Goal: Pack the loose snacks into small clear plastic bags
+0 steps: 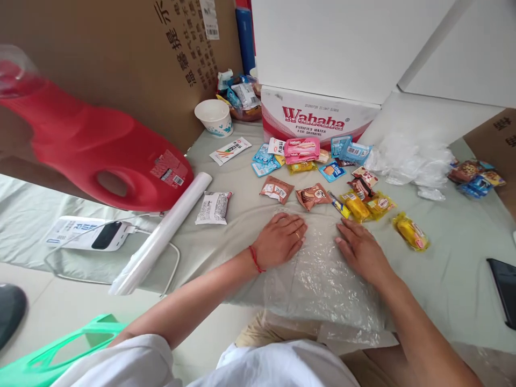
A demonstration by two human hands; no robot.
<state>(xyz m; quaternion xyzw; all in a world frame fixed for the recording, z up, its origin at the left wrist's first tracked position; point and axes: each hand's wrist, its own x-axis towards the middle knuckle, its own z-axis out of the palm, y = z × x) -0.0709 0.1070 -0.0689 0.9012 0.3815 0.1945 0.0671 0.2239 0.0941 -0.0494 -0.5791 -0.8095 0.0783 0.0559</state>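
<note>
A clear plastic bag (318, 279) lies flat at the front edge of the cloth-covered surface, its near end hanging over my lap. My left hand (281, 239) rests flat on its left side, fingers stretched out. On the right side, my right hand (360, 250) presses down with its fingers spread. Just beyond the hands sit two brown snack packets (313, 196), yellow-wrapped cakes (357, 207) and a thin blue-and-yellow stick packet (338, 204). One more yellow-wrapped cake (411, 231) lies to the right. Neither hand grips anything.
Further back are a pink snack pack (301, 149), blue packets (357, 153) and crumpled clear bags (411, 161) before a Wahaha carton (314, 118). On the left are a red jug (108, 145), a plastic film roll (169, 231), a power bank (88, 233) and a paper cup (215, 118). A phone (503, 290) lies right.
</note>
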